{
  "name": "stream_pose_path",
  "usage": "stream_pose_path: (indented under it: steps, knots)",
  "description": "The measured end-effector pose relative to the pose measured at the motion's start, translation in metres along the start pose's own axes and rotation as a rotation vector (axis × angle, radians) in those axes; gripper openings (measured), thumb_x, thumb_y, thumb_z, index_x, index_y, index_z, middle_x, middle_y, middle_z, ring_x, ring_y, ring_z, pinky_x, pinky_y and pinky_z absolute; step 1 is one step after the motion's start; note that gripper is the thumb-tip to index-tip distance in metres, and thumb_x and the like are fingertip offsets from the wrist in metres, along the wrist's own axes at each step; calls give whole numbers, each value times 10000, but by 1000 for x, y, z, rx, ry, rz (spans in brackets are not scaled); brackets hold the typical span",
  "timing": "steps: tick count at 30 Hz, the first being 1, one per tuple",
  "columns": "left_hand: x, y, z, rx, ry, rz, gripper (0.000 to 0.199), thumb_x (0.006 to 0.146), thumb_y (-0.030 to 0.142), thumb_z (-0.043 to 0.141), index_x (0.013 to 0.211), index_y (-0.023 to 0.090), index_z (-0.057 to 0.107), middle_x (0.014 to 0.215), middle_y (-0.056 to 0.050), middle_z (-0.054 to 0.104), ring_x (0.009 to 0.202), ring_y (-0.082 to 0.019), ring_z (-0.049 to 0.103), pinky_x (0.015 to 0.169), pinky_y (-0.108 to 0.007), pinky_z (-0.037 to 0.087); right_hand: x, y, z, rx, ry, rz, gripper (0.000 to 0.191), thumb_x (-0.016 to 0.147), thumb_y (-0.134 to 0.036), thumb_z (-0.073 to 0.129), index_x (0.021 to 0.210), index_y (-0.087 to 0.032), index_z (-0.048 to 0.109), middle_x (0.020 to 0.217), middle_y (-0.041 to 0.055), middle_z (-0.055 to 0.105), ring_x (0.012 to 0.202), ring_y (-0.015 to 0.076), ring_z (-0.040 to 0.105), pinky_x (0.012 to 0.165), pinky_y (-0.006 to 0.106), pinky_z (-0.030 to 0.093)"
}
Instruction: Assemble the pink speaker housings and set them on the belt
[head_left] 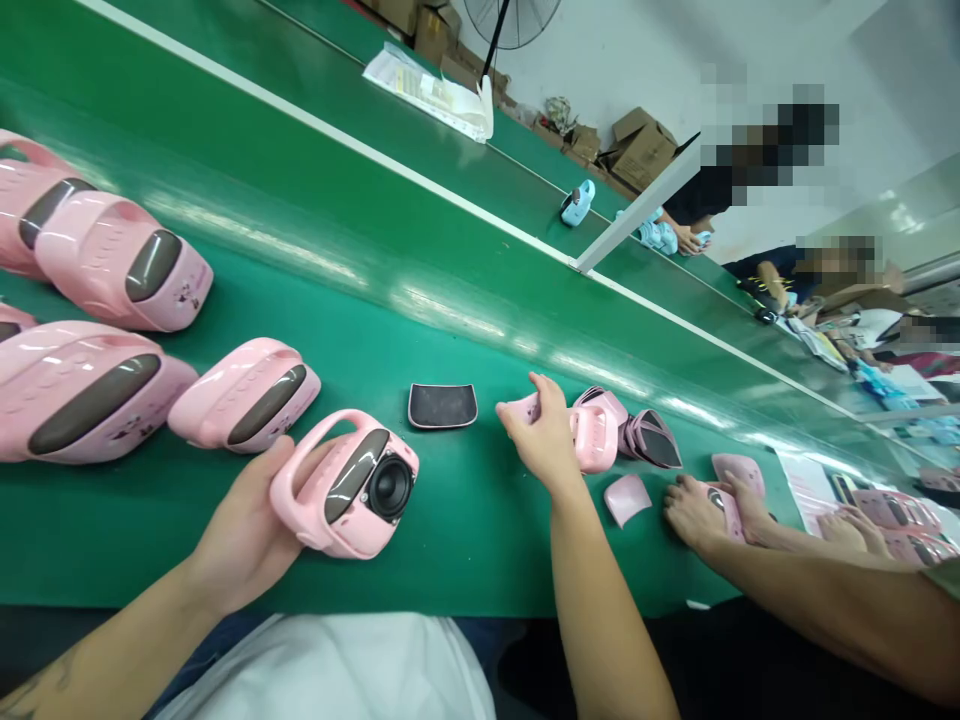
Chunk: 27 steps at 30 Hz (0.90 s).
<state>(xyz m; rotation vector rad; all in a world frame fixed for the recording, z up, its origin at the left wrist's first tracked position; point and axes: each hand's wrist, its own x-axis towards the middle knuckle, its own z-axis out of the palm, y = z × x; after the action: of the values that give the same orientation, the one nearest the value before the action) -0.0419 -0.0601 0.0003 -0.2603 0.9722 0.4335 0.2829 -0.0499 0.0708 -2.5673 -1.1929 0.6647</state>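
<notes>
My left hand [247,525] is shut on a pink portable speaker [352,490], gripping it from below beside its arched handle. The speaker's round black driver [390,487] is exposed next to a dark oval panel. My right hand [544,435] grips a pink speaker housing [596,438] on the green conveyor belt [465,550]. A pink and dark grille piece [649,440] lies against that housing. A black mesh speaker grille [442,405] lies on the belt between my hands. A small curved pink shell [627,498] rests just beyond my right wrist.
Several assembled pink speakers [124,262] lie on the belt at left. A co-worker's hands [701,510] work on pink parts at right. Further co-workers, light blue speakers [577,203] and a second belt lie beyond a white rail [450,195], with cardboard boxes [643,150] behind.
</notes>
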Motion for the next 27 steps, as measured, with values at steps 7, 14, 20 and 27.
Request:
stream_pose_path:
  steps: [7, 14, 20, 27]
  knots:
    - [18, -11, -39, -51, -378, 63, 861, 877, 883, 723, 1411, 214, 812, 1542, -95, 713, 1558, -405, 563, 1161, -407, 614, 41, -3, 17, -451, 10, 77, 884, 922, -526, 727, 1672, -99, 533, 1768, 261, 336, 1675, 465, 350, 1415, 651, 237]
    - [26, -13, -55, -221, -834, 180, 683, 1145, 724, 431, 1530, 262, 755, 1502, -57, 739, 1423, -298, 706, 1147, -323, 610, 24, -12, 25, -434, 20, 10, 654, 1050, -582, 516, 1515, -149, 671, 1616, 196, 560, 1537, 312, 533, 1356, 487, 373]
    - [40, -10, -35, -138, -778, 202, 755, 1093, 737, 566, 1589, 182, 695, 1580, -127, 681, 1566, -349, 580, 1295, -426, 511, 9, -16, 40, -286, -223, 52, 433, 971, -578, 613, 1069, -193, 786, 1029, 43, 786, 869, 119, 696, 784, 214, 468]
    - [55, -12, -14, -74, -658, 209, 811, 1007, 849, 607, 1434, 184, 790, 1515, -126, 725, 1543, -394, 590, 1245, -442, 546, 3, -32, 46, -267, -126, 50, 264, 945, -405, 588, 970, -178, 720, 958, 23, 770, 755, 96, 576, 718, 204, 321]
